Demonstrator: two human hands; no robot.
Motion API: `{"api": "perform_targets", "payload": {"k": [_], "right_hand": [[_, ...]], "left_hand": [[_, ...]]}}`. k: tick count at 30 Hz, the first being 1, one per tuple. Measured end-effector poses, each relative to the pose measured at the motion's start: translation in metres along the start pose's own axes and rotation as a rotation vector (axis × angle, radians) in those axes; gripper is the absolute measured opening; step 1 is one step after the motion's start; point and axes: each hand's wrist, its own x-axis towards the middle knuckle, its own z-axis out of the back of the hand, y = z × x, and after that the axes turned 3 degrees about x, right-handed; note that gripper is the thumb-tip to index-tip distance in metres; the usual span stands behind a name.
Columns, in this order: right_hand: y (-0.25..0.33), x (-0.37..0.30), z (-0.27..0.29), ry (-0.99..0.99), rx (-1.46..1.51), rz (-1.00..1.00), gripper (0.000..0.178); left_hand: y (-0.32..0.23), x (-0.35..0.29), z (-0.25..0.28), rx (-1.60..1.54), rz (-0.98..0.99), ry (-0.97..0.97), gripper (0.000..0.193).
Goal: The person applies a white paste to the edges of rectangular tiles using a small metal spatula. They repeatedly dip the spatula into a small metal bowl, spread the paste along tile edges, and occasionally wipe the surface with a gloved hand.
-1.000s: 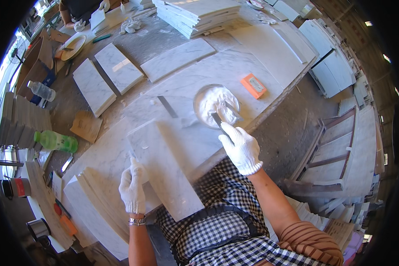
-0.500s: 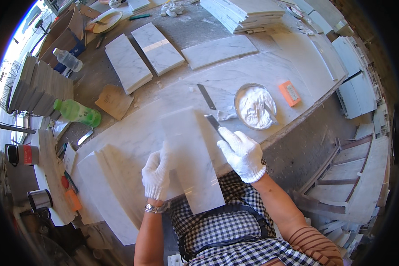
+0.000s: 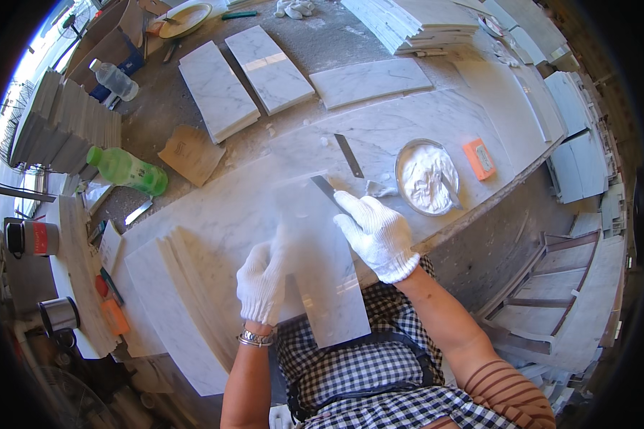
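A white marble tile (image 3: 333,304) slants across the bench edge in front of me, its far part hazy with a whitish smear. My left hand (image 3: 263,282), in a white knitted glove, grips its left edge. My gloved right hand (image 3: 377,232) is closed on a flat metal scraper blade (image 3: 323,187), held over the tile's far right corner; whether it touches is unclear. To the right stands a round bowl (image 3: 456,204) of white paste (image 3: 423,175) with a spatula (image 3: 451,191) in it. A second metal blade (image 3: 348,155) lies beyond my right hand.
An orange box (image 3: 479,159) sits right of the bowl. Stacked marble tiles (image 3: 172,300) stand at my left, with more tiles (image 3: 218,93) farther back. A green bottle (image 3: 127,170), a clear bottle (image 3: 114,80) and a cardboard piece (image 3: 191,155) are on the left side.
My right hand has moved left with the scraper blade, from beside the tile's right edge to over its far corner. My left hand keeps its grip on the tile. The whole view has shifted slightly.
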Motion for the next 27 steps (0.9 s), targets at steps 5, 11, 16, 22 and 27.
{"api": "perform_targets", "payload": {"k": [5, 11, 16, 22, 27], "right_hand": [[-0.001, 0.001, -0.003, 0.115, 0.11, -0.017, 0.036], [0.002, 0.003, 0.0, 0.13, 0.084, -0.023, 0.034], [0.005, 0.004, 0.002, 0.315, 0.054, -0.128, 0.034], [0.005, 0.003, -0.001, 0.188, 0.118, -0.047, 0.033], [0.006, 0.003, 0.0, 0.176, 0.104, -0.071, 0.033]], "left_hand": [[-0.004, 0.0, 0.002, 0.048, -0.046, -0.008, 0.034], [-0.012, -0.004, 0.004, 0.12, -0.043, -0.006, 0.035], [-0.014, -0.004, 0.005, 0.198, -0.033, 0.002, 0.049], [-0.015, -0.003, 0.005, 0.207, -0.045, 0.004, 0.05], [-0.018, 0.0, 0.006, 0.164, -0.024, 0.035, 0.05]]}}
